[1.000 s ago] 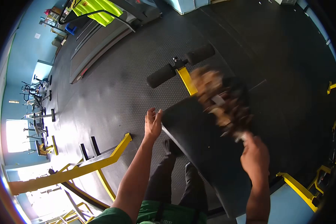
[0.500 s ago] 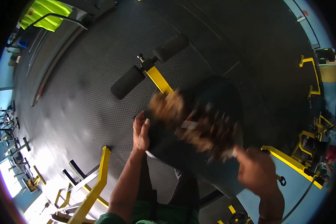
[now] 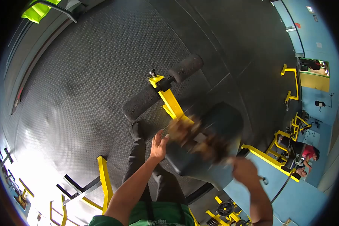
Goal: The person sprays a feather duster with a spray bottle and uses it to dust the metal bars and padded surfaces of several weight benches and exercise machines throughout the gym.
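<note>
My right hand [image 3: 245, 171] is closed around the end of a brown feather duster [image 3: 214, 148], which is smeared by motion. The duster lies across the view over a dark padded bench seat [image 3: 225, 116]; whether it touches the pad I cannot tell. Beside the seat's left edge, my left hand [image 3: 159, 146] has its fingers apart and holds nothing. From the seat a yellow metal post [image 3: 173, 103] runs up and left to two dark foam rollers, one on the left [image 3: 141, 102] and one on the right [image 3: 186, 68].
Textured dark matting [image 3: 86, 75] covers the floor. A yellow frame [image 3: 105, 177] stands at lower left, with another yellow bar [image 3: 267, 160] to the right. Weight plates [image 3: 225, 208] sit below the bench. A person in a red top [image 3: 309, 152] is among equipment at far right.
The view has shifted, and the bench and rollers appear lower. The duster, still blurred, sits closer to the post's base. My left hand stays open near the seat edge.
</note>
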Demonstrator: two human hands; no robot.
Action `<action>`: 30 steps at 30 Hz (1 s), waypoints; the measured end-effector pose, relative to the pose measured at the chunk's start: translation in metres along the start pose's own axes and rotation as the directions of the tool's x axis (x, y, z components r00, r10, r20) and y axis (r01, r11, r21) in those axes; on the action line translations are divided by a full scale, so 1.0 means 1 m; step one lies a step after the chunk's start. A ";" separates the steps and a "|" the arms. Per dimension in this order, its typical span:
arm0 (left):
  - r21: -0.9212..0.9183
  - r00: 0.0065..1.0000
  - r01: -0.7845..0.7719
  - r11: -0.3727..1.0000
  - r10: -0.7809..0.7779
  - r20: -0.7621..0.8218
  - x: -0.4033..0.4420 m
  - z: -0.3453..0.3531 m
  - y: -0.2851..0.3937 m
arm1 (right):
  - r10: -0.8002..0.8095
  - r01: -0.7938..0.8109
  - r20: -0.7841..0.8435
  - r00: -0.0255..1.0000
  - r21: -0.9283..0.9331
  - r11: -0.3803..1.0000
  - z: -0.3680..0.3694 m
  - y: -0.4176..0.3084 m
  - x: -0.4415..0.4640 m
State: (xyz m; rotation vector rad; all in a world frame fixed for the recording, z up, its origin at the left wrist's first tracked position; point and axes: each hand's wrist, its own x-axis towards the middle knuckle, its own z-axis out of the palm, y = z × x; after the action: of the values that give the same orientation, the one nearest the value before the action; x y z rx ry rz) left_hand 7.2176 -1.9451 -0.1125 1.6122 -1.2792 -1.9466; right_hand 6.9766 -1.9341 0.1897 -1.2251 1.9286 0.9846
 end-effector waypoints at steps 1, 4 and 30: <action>0.086 0.991 -0.132 0.987 0.134 -0.011 0.002 -0.004 0.003 | -0.085 0.081 0.100 0.991 0.038 0.996 -0.004 -0.023 -0.013; 0.040 0.999 0.028 0.999 -0.030 0.039 0.011 -0.023 0.012 | -0.044 0.037 0.050 0.998 0.130 0.991 -0.009 -0.038 -0.013; 0.382 0.841 -0.199 0.902 -0.043 0.539 0.132 -0.220 0.091 | 0.756 -0.278 0.325 0.568 0.940 -0.195 0.150 -0.361 0.170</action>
State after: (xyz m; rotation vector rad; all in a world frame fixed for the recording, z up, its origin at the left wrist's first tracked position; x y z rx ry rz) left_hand 7.3469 -2.1847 -0.1182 1.1581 -2.0811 -2.2699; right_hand 7.2676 -1.9844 -0.1168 0.4687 2.6432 -0.5470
